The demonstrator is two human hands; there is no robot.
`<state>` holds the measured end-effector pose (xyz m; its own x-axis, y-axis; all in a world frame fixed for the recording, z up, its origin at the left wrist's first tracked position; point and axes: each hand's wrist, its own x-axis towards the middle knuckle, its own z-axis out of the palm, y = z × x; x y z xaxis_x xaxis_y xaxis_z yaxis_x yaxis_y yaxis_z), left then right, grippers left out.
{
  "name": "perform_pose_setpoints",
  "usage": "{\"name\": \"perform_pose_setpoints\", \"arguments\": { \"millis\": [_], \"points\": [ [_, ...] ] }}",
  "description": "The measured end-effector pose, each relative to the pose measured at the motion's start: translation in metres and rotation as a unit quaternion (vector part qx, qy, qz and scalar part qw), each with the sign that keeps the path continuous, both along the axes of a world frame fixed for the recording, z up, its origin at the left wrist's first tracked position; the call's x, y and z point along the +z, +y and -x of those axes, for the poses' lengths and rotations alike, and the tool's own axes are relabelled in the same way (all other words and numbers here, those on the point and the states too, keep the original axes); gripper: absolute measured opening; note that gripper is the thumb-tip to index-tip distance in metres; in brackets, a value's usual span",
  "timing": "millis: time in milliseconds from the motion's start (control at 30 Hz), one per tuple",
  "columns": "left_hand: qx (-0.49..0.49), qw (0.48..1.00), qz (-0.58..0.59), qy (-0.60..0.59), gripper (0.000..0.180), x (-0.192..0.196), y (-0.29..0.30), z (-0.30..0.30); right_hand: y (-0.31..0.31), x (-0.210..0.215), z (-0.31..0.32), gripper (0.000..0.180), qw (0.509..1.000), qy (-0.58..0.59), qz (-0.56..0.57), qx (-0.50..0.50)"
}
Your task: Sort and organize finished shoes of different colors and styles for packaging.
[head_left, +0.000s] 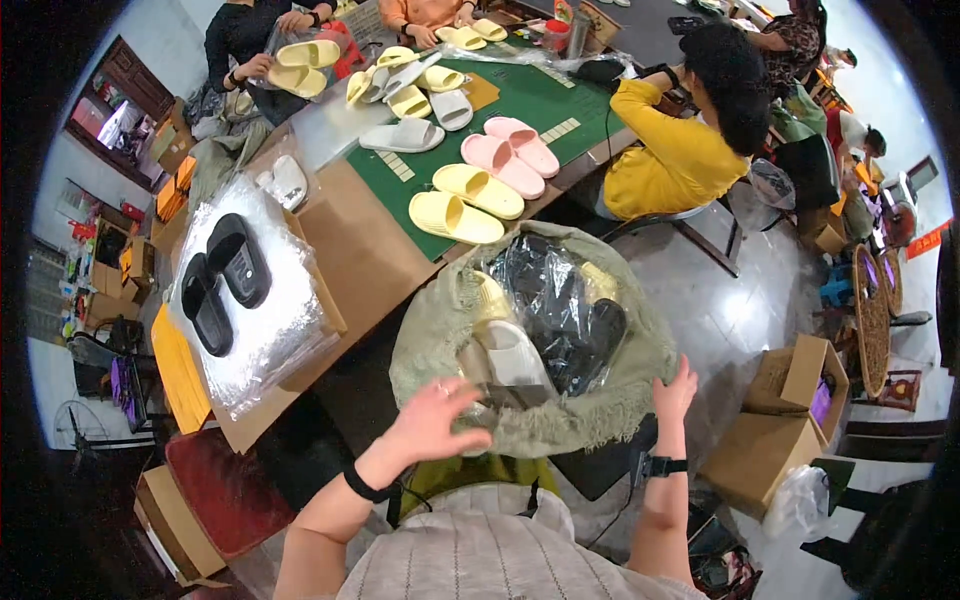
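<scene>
A big greenish woven sack (430, 340) stands open in front of me, full of slippers wrapped in clear plastic bags (545, 290), black, white and pale yellow. My left hand (430, 420) hovers with fingers spread at the sack's near rim, blurred by motion and holding nothing. My right hand (675, 390) is open with fingers up, touching the sack's right rim. On the table to the left lies a pair of black slippers (222, 280) on a stack of clear plastic bags (270, 330).
On the green mat (530, 100) lie yellow slippers (465, 203), pink slippers (510, 150) and a grey slipper (402, 136). A person in a yellow top (670, 150) sits at the right; other people handle slippers at the far end. Cardboard boxes (780, 420) stand at right.
</scene>
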<state>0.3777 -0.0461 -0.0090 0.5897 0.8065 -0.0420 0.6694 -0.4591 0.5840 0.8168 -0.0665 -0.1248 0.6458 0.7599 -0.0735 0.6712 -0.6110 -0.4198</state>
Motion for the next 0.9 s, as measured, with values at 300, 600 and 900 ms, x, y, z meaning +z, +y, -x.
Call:
{"name": "perform_pose_setpoints", "arguments": {
  "millis": [300, 600, 900],
  "points": [
    [0.082, 0.967, 0.000, 0.240, 0.068, -0.142, 0.050, 0.000, 0.003, 0.020, 0.181, 0.073, 0.848, 0.086, -0.060, 0.520],
    [0.203, 0.959, 0.000, 0.196, 0.084, -0.136, 0.061, 0.092, -0.123, -0.033, 0.135, 0.062, 0.836, 0.085, 0.173, 0.514],
    [0.033, 0.998, 0.024, -0.043, 0.048, -0.064, 0.022, 0.094, -0.098, 0.115, 0.168, 0.042, 0.932, -0.055, 0.148, 0.325]
  ]
}}
